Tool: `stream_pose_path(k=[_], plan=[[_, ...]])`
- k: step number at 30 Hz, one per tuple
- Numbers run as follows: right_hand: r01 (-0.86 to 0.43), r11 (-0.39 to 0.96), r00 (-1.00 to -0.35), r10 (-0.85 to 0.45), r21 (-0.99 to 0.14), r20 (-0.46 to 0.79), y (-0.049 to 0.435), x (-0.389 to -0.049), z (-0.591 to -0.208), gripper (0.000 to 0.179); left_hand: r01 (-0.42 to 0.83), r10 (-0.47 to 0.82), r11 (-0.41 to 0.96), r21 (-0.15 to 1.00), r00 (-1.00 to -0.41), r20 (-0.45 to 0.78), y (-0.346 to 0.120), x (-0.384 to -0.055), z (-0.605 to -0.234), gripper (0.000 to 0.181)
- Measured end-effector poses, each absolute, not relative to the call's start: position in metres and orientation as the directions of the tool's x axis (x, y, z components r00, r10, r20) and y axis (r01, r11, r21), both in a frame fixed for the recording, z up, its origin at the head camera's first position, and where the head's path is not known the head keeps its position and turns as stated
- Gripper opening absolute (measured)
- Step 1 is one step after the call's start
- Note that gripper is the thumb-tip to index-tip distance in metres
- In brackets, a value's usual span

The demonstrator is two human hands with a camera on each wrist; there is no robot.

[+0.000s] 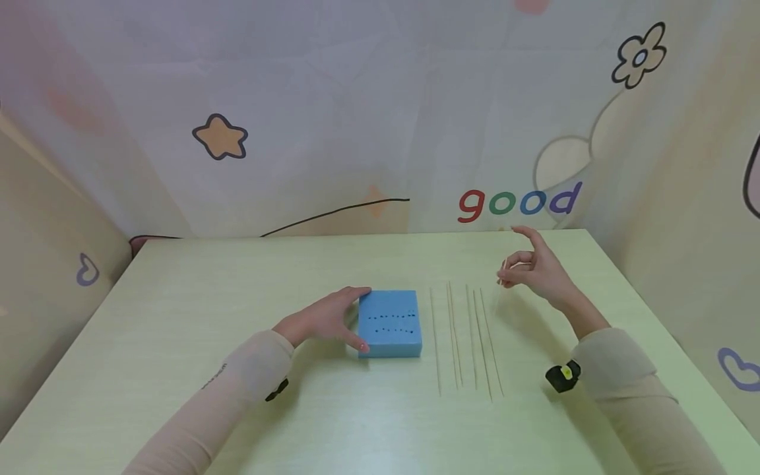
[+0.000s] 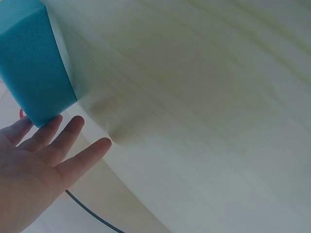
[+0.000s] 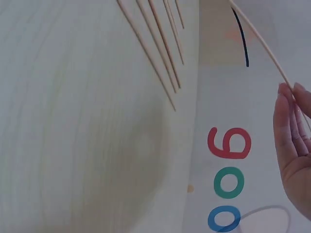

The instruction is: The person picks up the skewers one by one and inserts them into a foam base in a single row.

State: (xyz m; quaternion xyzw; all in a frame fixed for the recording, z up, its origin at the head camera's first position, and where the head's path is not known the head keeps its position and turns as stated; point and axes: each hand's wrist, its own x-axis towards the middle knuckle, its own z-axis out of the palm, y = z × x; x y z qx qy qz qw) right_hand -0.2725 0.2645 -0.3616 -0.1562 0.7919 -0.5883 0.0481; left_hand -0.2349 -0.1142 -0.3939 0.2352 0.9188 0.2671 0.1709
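A blue foam block (image 1: 388,323) with two rows of small dark holes on top lies on the table. My left hand (image 1: 325,318) holds it at its left side, thumb at the front corner and index finger at the back corner. In the left wrist view the other fingers (image 2: 77,160) stretch out below the block's end. Raised over the table's right part, my right hand (image 3: 294,145) pinches a thin wooden skewer (image 3: 265,46) between thumb and fingers, with the index finger extended in the head view.
Several similar skewers (image 1: 471,336) lie roughly side by side just right of the block. The pale wooden table (image 1: 178,316) meets a printed cloth backdrop (image 1: 332,119) along its far edge, and cloth also hangs at both sides.
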Motion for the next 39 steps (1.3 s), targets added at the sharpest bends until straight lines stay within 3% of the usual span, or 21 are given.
stream_pose_path(k=[10,22,39], plan=[[-0.385,0.225,-0.908,-0.269,-0.895,0.322,0.236,-0.254,-0.342,0.08,0.347,0.529,0.728,0.591,-0.833,-0.162,-0.115,-0.237,-0.399,0.109],[-0.536,0.193,-0.84,-0.225,-0.822,0.495,0.195,-0.238,-0.328,0.078,0.341,0.523,0.729,0.594,-0.837,-0.162,-0.115,-0.237,-0.399,0.108],[-0.679,0.185,-0.733,-0.227,-0.71,0.641,0.154,-0.232,-0.322,0.075,0.335,0.511,0.743,0.58,-0.843,-0.168,-0.114,-0.236,-0.398,0.107]])
